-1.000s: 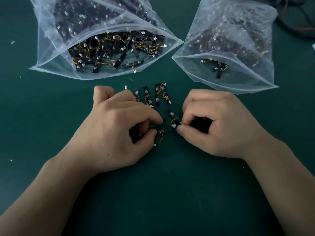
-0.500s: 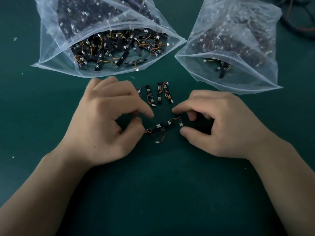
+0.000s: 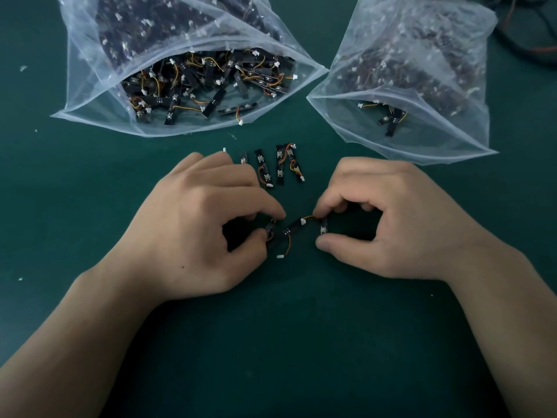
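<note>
Circuit strip (image 3: 290, 233) slants between our pinches: our left hand (image 3: 193, 224) nips a small board (image 3: 269, 228) by its lower end, our right hand (image 3: 391, 218) clamps the wired board (image 3: 323, 229) beyond its upper end.

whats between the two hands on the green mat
Head view: chain of small black circuit strips with orange wires spans left hand to right hand, pinched by both.

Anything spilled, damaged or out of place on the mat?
Nothing looks damaged. Minor: white scraps lie scattered on the green mat, a loose white bit sits just beyond the left hand, and the left bag gapes open with one connector at its lip. The wired strips pinched by that hand and the right hand look intact.
</note>
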{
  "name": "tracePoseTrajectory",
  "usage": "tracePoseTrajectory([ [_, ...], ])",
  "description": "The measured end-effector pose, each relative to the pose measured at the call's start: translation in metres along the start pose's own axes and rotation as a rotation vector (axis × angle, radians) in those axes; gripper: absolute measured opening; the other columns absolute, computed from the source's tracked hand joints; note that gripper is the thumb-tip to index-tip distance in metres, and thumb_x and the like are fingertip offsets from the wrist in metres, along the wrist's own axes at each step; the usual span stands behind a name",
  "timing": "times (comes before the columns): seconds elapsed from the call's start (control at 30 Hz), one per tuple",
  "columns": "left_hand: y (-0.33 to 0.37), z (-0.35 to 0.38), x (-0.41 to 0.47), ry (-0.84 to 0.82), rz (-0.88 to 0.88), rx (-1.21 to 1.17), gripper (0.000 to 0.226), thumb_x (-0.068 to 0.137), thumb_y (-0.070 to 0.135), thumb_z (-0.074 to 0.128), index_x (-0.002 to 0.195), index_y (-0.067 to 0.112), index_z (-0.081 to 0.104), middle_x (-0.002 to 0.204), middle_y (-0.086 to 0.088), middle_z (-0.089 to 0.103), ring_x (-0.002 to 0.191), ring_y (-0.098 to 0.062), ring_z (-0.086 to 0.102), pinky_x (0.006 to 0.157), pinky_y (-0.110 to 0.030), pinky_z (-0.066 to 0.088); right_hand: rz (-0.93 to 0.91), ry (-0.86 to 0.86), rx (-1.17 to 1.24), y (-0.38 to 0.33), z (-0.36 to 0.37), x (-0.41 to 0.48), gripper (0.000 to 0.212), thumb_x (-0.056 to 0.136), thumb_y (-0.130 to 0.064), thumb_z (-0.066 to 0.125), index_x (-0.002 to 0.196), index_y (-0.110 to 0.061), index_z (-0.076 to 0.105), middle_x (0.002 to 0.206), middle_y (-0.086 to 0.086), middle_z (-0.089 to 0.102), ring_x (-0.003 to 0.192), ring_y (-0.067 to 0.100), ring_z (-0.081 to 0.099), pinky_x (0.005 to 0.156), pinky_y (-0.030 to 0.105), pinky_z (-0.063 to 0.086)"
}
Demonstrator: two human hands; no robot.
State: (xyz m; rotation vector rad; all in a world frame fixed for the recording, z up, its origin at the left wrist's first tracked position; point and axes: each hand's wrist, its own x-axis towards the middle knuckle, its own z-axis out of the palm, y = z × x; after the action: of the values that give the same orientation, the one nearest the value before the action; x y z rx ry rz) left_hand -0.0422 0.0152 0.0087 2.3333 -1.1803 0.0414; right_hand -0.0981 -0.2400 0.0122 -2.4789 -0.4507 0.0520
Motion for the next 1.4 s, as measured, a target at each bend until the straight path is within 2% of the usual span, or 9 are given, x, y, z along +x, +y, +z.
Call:
tracePoseTrajectory([
  [0.2,-0.002,0.002,0.000,-0.021,0.026,-0.034,0.022,0.079,0.019,0.071,0.098,0.022,0.082,0.085,0.007,0.065,0.078,-0.026,0.055,0.075,-0.048,0.047,-0.007,0.018,0.008,0.002,0.001,-0.001,0.019,0.081,-0.041,0.073,0.099,-0.033,0.073,0.088,-0.017,0.057,0.084,0.011,0.059,0.068,0.032,0.047],
  [0.3,-0.004,0.003,0.001,-0.023,0.020,-0.042,0.019,0.079,0.019,0.071,0.096,0.022,0.081,0.084,0.008,0.065,0.079,-0.025,0.056,0.077,-0.047,0.048,-0.028,0.090,0.007,-0.003,0.003,0.000,0.031,0.088,-0.049,0.068,0.110,-0.028,0.072,0.081,-0.015,0.049,0.073,0.013,0.053,0.063,0.035,0.044],
  [0.4,-0.003,0.003,0.001,-0.027,0.011,-0.059,0.015,0.078,0.019,0.071,0.090,0.023,0.077,0.079,0.011,0.061,0.077,-0.021,0.056,0.076,-0.045,0.048,-0.093,0.124,-0.083,-0.013,0.012,0.004,0.038,0.089,-0.052,0.072,0.114,-0.023,0.074,0.084,-0.017,0.043,0.073,0.008,0.045,0.067,0.031,0.040],
  [0.5,-0.002,0.001,0.002,-0.030,0.002,-0.064,0.008,0.077,0.019,0.070,0.083,0.023,0.074,0.076,0.013,0.059,0.075,-0.019,0.055,0.074,-0.045,0.046,-0.148,0.076,-0.145,-0.018,0.017,0.005,0.032,0.086,-0.050,0.076,0.104,-0.024,0.078,0.088,-0.011,0.051,0.079,0.011,0.047,0.073,0.034,0.044],
  [0.73,0.004,-0.001,0.002,-0.005,0.039,0.066,0.007,0.077,0.021,0.064,0.075,0.024,0.070,0.072,0.010,0.061,0.076,-0.023,0.053,0.071,-0.043,0.037,-0.148,0.084,-0.098,-0.017,0.015,0.003,0.004,0.085,-0.028,0.079,0.086,-0.025,0.076,0.089,-0.009,0.052,0.081,0.012,0.049,0.067,0.038,0.047],
  [0.93,0.005,-0.003,0.002,-0.007,0.028,0.092,0.010,0.072,0.016,0.062,0.069,0.024,0.066,0.068,0.010,0.058,0.073,-0.024,0.052,0.070,-0.045,0.036,-0.168,0.143,0.008,-0.016,0.016,0.003,0.009,0.080,-0.013,0.076,0.079,-0.016,0.068,0.095,-0.004,0.054,0.089,0.022,0.052,0.082,0.039,0.044],
  [1.07,0.000,-0.006,0.001,0.025,0.008,0.074,0.012,0.068,0.013,0.062,0.066,0.024,0.066,0.070,0.011,0.059,0.073,-0.025,0.052,0.071,-0.046,0.037,-0.193,0.255,0.043,-0.014,0.015,0.002,0.011,0.080,-0.008,0.073,0.079,-0.012,0.063,0.089,0.000,0.060,0.086,0.027,0.056,0.086,0.038,0.043],
  [1.2,-0.003,-0.008,0.002,0.135,-0.062,-0.056,0.014,0.065,0.004,0.059,0.063,0.017,0.065,0.069,0.007,0.061,0.071,-0.026,0.053,0.074,-0.048,0.040,-0.132,0.355,0.059,-0.013,0.018,0.001,0.007,0.085,-0.010,0.073,0.085,-0.011,0.066,0.080,-0.008,0.064,0.078,0.018,0.058,0.084,0.028,0.042],
  [1.4,-0.013,-0.012,-0.006,0.212,-0.114,-0.069,0.009,0.068,0.007,0.060,0.069,0.015,0.065,0.067,0.005,0.059,0.069,-0.021,0.056,0.078,-0.040,0.041,-0.148,0.383,0.076,-0.010,0.024,0.005,0.010,0.095,-0.006,0.068,0.100,-0.008,0.076,0.087,-0.001,0.069,0.082,0.022,0.063,0.076,0.039,0.050],
])
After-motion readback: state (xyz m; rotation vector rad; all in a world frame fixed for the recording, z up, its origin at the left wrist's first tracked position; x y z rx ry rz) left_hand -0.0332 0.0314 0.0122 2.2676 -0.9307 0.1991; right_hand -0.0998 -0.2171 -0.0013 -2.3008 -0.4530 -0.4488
